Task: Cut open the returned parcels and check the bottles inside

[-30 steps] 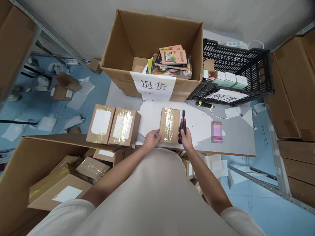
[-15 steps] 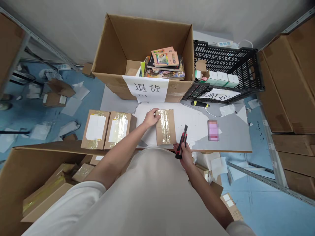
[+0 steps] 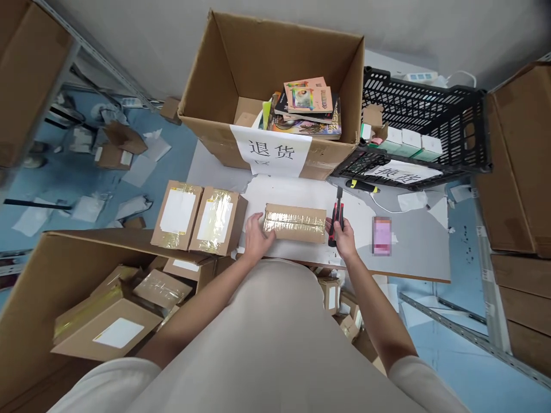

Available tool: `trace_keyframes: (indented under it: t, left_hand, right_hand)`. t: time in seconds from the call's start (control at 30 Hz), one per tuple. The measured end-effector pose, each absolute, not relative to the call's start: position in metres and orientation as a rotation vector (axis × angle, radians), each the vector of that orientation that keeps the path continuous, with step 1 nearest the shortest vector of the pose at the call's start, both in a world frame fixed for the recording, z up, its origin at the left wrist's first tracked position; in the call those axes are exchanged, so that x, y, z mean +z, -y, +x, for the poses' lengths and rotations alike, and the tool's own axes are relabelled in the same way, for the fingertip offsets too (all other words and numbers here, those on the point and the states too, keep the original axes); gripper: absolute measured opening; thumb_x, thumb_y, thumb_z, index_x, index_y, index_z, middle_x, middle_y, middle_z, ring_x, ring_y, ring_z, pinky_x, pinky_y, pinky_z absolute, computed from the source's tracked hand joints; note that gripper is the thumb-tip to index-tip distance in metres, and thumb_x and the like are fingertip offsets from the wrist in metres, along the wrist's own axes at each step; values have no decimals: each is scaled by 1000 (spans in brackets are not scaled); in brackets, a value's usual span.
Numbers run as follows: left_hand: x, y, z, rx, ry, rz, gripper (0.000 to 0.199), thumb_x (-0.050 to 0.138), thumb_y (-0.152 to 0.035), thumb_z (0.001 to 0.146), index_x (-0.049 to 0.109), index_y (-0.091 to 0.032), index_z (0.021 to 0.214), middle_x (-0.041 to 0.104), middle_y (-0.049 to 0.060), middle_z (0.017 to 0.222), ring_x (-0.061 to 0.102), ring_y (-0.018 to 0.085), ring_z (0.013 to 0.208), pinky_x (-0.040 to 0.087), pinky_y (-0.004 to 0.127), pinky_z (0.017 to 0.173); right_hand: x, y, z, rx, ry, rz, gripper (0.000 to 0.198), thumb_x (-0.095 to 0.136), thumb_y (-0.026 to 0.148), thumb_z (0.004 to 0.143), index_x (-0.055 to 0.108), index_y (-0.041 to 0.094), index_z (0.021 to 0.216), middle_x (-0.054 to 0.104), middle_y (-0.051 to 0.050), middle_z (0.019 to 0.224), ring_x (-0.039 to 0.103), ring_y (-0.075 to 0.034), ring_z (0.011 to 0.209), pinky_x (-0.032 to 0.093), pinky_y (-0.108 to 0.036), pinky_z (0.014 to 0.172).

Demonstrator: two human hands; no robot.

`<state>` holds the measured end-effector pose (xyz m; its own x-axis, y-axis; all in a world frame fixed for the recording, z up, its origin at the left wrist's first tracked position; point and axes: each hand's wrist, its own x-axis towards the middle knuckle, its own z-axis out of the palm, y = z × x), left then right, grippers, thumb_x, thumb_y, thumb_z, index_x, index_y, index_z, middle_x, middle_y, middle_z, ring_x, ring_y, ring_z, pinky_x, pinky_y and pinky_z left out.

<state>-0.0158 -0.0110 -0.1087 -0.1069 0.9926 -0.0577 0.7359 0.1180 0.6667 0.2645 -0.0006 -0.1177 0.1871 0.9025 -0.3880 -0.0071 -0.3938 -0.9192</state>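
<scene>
A small cardboard box (image 3: 295, 224), sealed with shiny clear tape, sits lengthwise across the white worktop in front of me. My left hand (image 3: 257, 236) grips its left end, thumb on the near side. In my right hand (image 3: 343, 236) is a red and black utility knife (image 3: 336, 221), its blade pointing away from me; some fingers of that hand reach the box's right end. Two taped boxes with white labels, the outer one (image 3: 177, 215) and the inner one (image 3: 217, 221), stand side by side to the left.
Behind the worktop (image 3: 413, 252) stand a large open carton (image 3: 206, 123) with books and a black plastic crate (image 3: 469, 155) with small boxes. A yellow-black cutter (image 3: 362, 186) and a pink blurred item (image 3: 382, 236) lie to the right. A big carton (image 3: 26, 298) of parcels is at lower left.
The small box has turned from upright to sideways in my view. My left hand has come nearer to me, and the right hand with the knife has shifted right and away from me.
</scene>
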Motion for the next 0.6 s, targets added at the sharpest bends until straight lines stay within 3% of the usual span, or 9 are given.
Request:
trace_keyframes:
  t: [0.13, 0.23, 0.33, 0.6]
  left_hand:
    - [-99, -22, -10, 350, -1481, 2199, 92, 69, -44, 64, 28, -14, 141, 21, 19, 151, 13, 37, 141, 13, 53, 114]
    - [-100, -35, -4, 162, -1401, 2283, 115, 76, -59, 50, 25, -14, 143, 22, 21, 151, 12, 42, 140, 2, 59, 112]
    - [-104, -36, -1, 137, -1432, 2276, 116, 75, -63, 50, 26, -15, 144, 27, 21, 149, 18, 41, 139, 7, 57, 112]
    - [-110, -33, -3, 206, -1394, 2248, 115, 78, -58, 47, 30, -16, 142, 33, 19, 143, 24, 41, 135, 20, 53, 112]
  right_hand:
    - [-109, 37, 286, 1386, 920, -1763, 46, 60, 57, 76, 55, 18, 99, 65, -4, 85, 56, -10, 53, 49, -26, 51]
    - [-102, 60, 291, 1510, 911, -1760, 57, 60, 58, 75, 51, 19, 116, 62, -1, 80, 51, -9, 46, 42, -23, 40]
    - [-98, 70, 287, 1569, 893, -1707, 66, 59, 55, 78, 42, 23, 133, 60, 1, 78, 52, -9, 45, 42, -22, 38]
    - [-100, 72, 304, 1693, 955, -1675, 70, 57, 51, 80, 38, 22, 140, 53, 5, 64, 46, -7, 39, 38, -21, 35]
